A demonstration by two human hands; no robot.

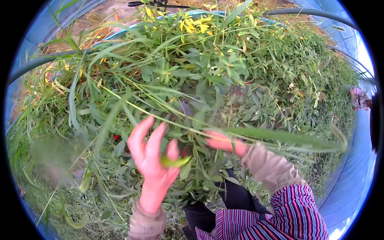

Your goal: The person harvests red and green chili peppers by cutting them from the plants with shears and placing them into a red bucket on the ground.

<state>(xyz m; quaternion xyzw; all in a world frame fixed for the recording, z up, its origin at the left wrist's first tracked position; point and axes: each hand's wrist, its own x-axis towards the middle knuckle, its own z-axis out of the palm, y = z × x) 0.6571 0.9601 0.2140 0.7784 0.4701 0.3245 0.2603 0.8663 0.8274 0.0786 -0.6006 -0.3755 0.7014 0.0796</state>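
Observation:
My left hand (154, 156) is raised over the leafy plants, its fingers spread. Against its thumb side lies a slim yellow-green piece (177, 161), a pepper or a leaf; whether the hand grips it I cannot tell. To its right, my right hand (226, 143) reaches leftward into the foliage, blurred, with its fingertips partly hidden. Long green grass stalks (160, 117) cross in front of that hand and stretch on to the right, where a seed head (339, 137) shows. Small red spots (116, 137) appear among the leaves beside my left hand.
Dense green plants (272, 80) fill the bed, with yellow leaves (196, 25) at the far side. A dark hose or pipe (312, 13) curves along the back. Blue sheeting (348, 176) borders the right. Tall grass blades (72, 100) rise at the left.

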